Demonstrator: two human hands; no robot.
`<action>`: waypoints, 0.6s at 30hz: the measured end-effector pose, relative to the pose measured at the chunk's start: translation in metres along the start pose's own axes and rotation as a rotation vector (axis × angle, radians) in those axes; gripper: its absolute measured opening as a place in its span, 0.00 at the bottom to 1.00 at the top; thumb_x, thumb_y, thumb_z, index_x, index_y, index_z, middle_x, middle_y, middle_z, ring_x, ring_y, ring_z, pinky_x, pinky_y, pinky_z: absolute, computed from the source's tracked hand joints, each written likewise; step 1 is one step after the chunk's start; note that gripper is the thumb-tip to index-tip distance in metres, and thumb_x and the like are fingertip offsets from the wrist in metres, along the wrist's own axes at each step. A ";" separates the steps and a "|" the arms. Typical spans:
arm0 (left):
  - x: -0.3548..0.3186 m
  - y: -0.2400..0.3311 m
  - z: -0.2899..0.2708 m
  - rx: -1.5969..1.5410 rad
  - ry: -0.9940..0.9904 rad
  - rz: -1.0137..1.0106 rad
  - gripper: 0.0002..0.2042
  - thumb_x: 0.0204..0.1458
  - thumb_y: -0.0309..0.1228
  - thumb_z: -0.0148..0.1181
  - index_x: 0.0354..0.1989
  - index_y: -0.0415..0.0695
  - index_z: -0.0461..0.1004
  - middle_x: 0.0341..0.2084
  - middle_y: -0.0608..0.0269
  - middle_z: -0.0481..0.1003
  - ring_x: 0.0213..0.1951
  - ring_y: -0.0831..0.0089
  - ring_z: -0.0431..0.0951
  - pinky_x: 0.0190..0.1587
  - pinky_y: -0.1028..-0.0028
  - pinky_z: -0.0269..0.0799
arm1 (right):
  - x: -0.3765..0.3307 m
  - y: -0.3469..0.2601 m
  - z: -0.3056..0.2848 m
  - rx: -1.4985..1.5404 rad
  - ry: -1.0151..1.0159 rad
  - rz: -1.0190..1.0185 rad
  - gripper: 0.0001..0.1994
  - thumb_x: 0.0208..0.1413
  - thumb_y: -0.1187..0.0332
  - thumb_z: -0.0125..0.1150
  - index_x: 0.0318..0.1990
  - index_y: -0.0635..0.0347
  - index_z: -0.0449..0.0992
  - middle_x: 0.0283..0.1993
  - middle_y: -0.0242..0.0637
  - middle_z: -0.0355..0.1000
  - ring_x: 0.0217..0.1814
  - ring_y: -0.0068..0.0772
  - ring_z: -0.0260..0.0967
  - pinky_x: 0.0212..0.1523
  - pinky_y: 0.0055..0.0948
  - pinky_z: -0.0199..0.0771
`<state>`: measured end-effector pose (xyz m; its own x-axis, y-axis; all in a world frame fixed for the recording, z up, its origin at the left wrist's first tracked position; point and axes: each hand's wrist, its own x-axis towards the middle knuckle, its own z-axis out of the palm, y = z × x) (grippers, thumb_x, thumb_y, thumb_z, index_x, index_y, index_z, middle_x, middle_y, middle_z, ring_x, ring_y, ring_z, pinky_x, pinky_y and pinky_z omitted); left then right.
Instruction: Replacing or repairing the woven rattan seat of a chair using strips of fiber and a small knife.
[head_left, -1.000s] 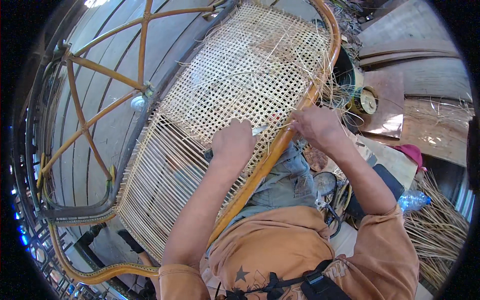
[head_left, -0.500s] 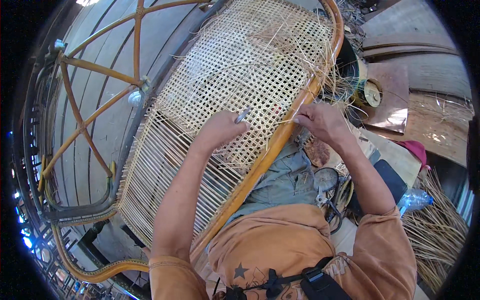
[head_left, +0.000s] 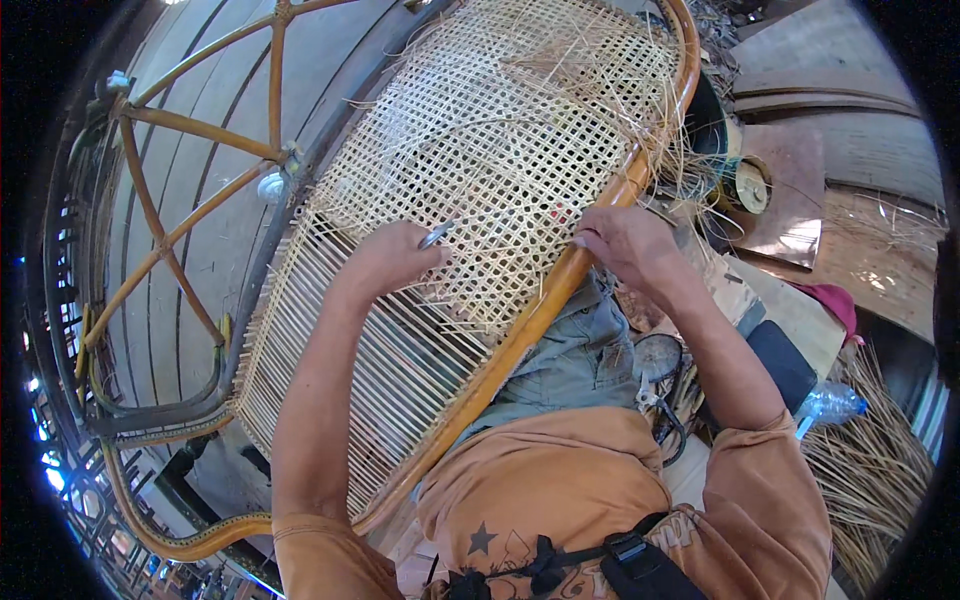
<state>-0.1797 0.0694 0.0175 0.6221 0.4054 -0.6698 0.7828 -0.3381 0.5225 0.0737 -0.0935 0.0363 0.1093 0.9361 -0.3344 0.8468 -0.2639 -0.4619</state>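
Wooden floorboards lie beyond the rattan frame [head_left: 560, 290]. On its woven cane panel [head_left: 500, 140], left hand [head_left: 390, 262] grips a metal tool [head_left: 436, 235]; right hand [head_left: 620, 240] pinches a cane strand [head_left: 520, 243] at the rim. A slipped tool might snap strands.

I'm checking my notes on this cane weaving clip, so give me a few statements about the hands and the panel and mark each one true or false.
1. The left hand holds a small metal tool over the woven cane panel. True.
2. The right hand rests flat on the floor. False: it is at the panel's rattan frame rail, pinching a cane strand.
3. The whole panel is woven. False: the near part has only parallel strands.
4. A plastic bottle lies at the person's right. True.
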 end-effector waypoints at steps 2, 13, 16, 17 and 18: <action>-0.004 -0.003 0.000 -0.011 0.049 0.041 0.21 0.45 0.46 0.55 0.20 0.35 0.71 0.15 0.49 0.70 0.20 0.57 0.71 0.28 0.60 0.66 | 0.002 0.000 0.006 -0.061 0.031 -0.019 0.09 0.52 0.60 0.55 0.30 0.56 0.73 0.27 0.42 0.72 0.32 0.49 0.70 0.32 0.42 0.70; -0.035 -0.036 -0.012 -0.059 0.151 0.000 0.16 0.43 0.39 0.57 0.22 0.35 0.69 0.14 0.50 0.68 0.19 0.59 0.68 0.28 0.63 0.64 | 0.014 -0.006 -0.008 -0.042 -0.091 -0.019 0.10 0.51 0.63 0.52 0.30 0.60 0.73 0.29 0.47 0.72 0.34 0.50 0.71 0.34 0.43 0.69; -0.037 -0.049 -0.006 -0.067 0.221 0.066 0.15 0.42 0.38 0.58 0.22 0.35 0.69 0.14 0.51 0.68 0.19 0.60 0.68 0.27 0.63 0.64 | 0.012 0.002 -0.010 -0.017 -0.060 -0.008 0.11 0.50 0.63 0.50 0.30 0.62 0.72 0.29 0.49 0.71 0.34 0.52 0.70 0.35 0.43 0.69; -0.039 -0.045 -0.006 -0.134 0.190 0.019 0.15 0.42 0.38 0.57 0.23 0.36 0.70 0.14 0.51 0.69 0.19 0.60 0.69 0.27 0.63 0.65 | 0.014 0.008 -0.010 -0.007 -0.074 -0.019 0.10 0.49 0.64 0.50 0.30 0.62 0.72 0.29 0.49 0.71 0.33 0.52 0.70 0.34 0.43 0.68; -0.042 -0.042 -0.005 -0.126 0.196 0.008 0.15 0.42 0.38 0.57 0.23 0.36 0.70 0.14 0.51 0.69 0.19 0.60 0.69 0.27 0.63 0.65 | 0.015 0.010 -0.009 0.003 -0.088 -0.029 0.10 0.48 0.65 0.50 0.30 0.63 0.72 0.28 0.49 0.70 0.33 0.52 0.69 0.34 0.43 0.68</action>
<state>-0.2381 0.0712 0.0266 0.6094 0.5644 -0.5568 0.7660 -0.2379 0.5972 0.0881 -0.0797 0.0341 0.0381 0.9193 -0.3918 0.8472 -0.2377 -0.4752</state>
